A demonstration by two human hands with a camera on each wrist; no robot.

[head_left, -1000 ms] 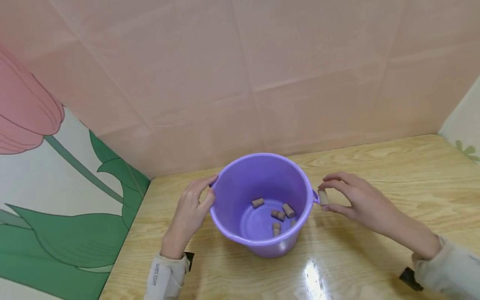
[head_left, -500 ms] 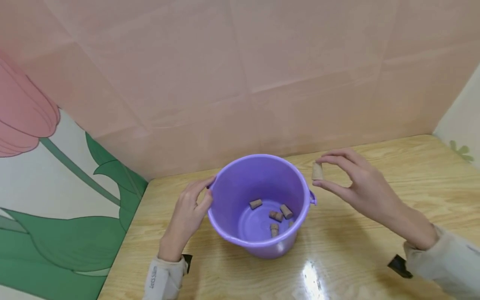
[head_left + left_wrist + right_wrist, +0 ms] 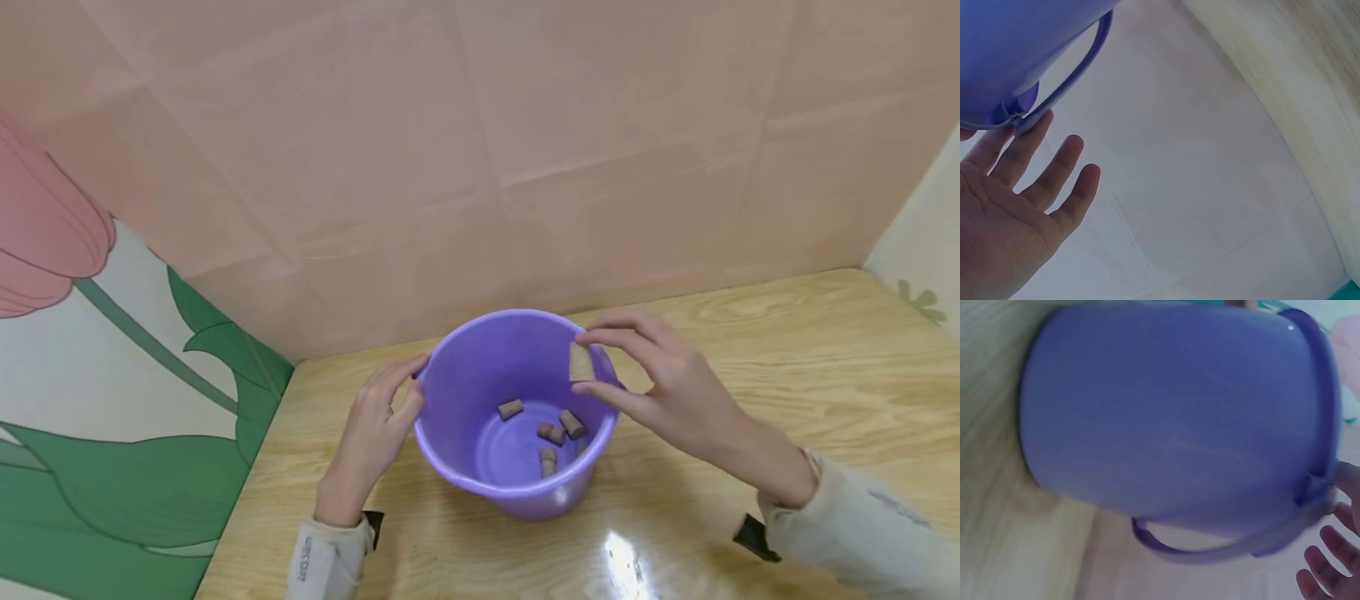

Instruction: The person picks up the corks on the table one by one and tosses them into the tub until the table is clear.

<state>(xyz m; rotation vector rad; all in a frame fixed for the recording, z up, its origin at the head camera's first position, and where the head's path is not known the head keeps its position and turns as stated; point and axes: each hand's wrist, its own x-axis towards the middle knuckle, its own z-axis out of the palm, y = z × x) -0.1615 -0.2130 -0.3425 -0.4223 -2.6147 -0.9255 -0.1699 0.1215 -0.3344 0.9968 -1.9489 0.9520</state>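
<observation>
A purple bucket (image 3: 536, 502) stands upright on the table with several corks (image 3: 572, 423) lying on its bottom. At its left rim my left hand (image 3: 371, 429) pinches the edge beside the handle mount. In the left wrist view, fingers of the left hand (image 3: 1019, 194) touch the bucket near the handle (image 3: 1075, 75), the others loosely extended. Between thumb and fingertips, my right hand (image 3: 678, 392) pinches one cork (image 3: 581, 363) over the bucket's right inner side. From the right wrist view, the bucket wall (image 3: 1172, 419) hides most of that cork.
The wood-grain table (image 3: 787, 375) extends to the right of the bucket. Behind rises a pink-covered wall (image 3: 480, 167). A wall with a painted tulip (image 3: 45, 217) and green leaves stands at left.
My right hand has lifted the cork from beside the bucket's right handle mount and carried it left, over the rim. The left hand has kept its hold on the bucket.
</observation>
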